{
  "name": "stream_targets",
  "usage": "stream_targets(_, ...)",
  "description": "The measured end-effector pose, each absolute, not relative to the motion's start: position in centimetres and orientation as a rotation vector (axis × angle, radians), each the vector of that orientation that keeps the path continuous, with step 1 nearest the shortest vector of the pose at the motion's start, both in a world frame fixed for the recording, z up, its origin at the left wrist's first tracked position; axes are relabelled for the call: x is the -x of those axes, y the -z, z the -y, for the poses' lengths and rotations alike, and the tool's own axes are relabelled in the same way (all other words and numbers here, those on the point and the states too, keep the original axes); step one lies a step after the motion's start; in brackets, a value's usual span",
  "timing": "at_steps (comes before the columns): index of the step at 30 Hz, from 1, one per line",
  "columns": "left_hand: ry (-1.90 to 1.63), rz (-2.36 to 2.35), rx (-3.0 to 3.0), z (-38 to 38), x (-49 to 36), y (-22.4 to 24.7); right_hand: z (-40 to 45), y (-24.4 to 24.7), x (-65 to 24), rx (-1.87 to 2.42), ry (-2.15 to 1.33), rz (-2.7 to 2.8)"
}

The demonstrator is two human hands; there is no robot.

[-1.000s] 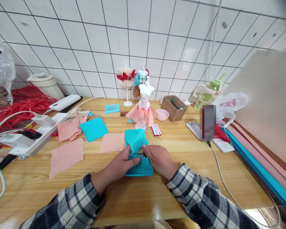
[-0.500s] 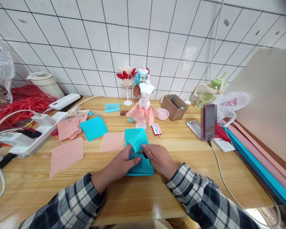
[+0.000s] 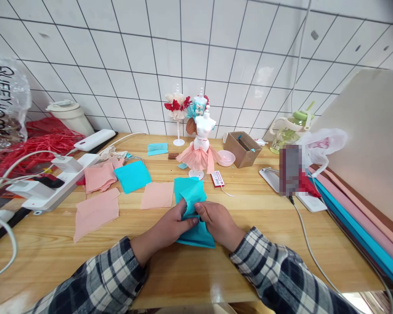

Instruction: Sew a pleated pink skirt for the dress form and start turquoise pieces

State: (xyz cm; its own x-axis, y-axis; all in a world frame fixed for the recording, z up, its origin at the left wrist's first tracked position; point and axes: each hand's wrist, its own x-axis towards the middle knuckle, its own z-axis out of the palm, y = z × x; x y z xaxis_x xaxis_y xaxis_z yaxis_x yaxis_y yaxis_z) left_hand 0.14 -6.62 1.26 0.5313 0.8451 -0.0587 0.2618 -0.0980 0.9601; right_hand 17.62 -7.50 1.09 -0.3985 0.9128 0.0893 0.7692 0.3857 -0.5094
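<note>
Turquoise crepe paper [image 3: 192, 195] is pinched between my two hands near the table's front. My left hand [image 3: 170, 224] grips its left side, thumb on top and fingers partly hidden behind the paper. From the right, my right hand [image 3: 218, 220] pinches the same piece, its thumb pointing left. Something small and dark shows between the hands, too hidden to name. More turquoise paper [image 3: 198, 237] lies on the table under them. To the left are a pink square [image 3: 157, 195], a turquoise square [image 3: 132, 176] and larger pink pieces [image 3: 97, 213].
A small white mannequin [image 3: 203, 130] with a pink paper skirt stands behind my hands, two decorated ones farther back. Nearby are a pink bowl [image 3: 226, 158] and a cardboard box [image 3: 243, 150]. A power strip [image 3: 60, 185] lies left; a phone stand [image 3: 290, 170] stands right.
The whole view has shifted slightly to the right and down. My hands have moved little; the turquoise paper between them has bunched and folded toward my right hand.
</note>
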Motion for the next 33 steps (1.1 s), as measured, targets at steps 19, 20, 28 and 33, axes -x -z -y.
stream_targets(19, -0.613, -0.927, -1.619, 6.41, 0.01, -0.57, 7.55, -1.24, -17.83, 1.439, -0.572, 2.369)
stream_targets(20, -0.606, -0.923, -1.615, 6.4, -0.03, -0.51, 7.56, -1.27, -17.82, 1.435, -0.576, 2.371)
stream_targets(28, -0.592, -0.853, -1.65, 6.25, -0.22, -0.52, 7.71, -1.5, -17.64, 1.419, -0.558, 2.385)
stream_targets(33, -0.595, -0.848, -1.658, 6.14, -0.29, -0.63, 8.03, -1.75, -17.37, 1.488, -0.512, 2.383)
